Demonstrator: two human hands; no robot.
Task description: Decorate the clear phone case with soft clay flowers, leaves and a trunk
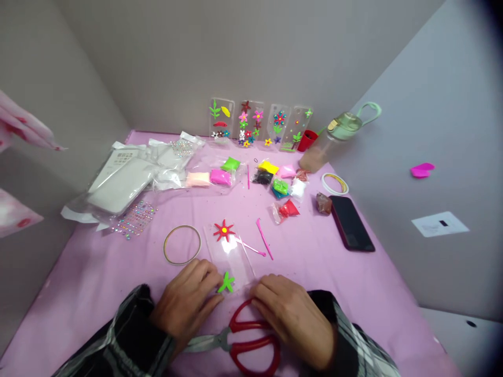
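A clear phone case (240, 264) lies flat in front of me. Near its top is a red clay flower (223, 230) with a yellow centre; a green clay leaf shape (226, 283) is at its bottom. My left hand (190, 298) is closed at the lower left edge, thumb and index either side of the corner, fingertips by the green piece. At the lower right corner my right hand (293, 317) is curled, its fingertips against the case and its thumb hidden. Red-handled scissors (255, 345) lie below, handles partly under my right hand, blades toward my left wrist.
Pink modelling tools (264, 239) and a tape roll (165, 251) flank the case. Farther back are clay packets (288, 208), bagged cases (118, 183), rhinestone sheets (135, 219) and decorated cases (251, 123). A phone (352, 222), another tape roll (343, 191) and a bottle (318, 149) stand right.
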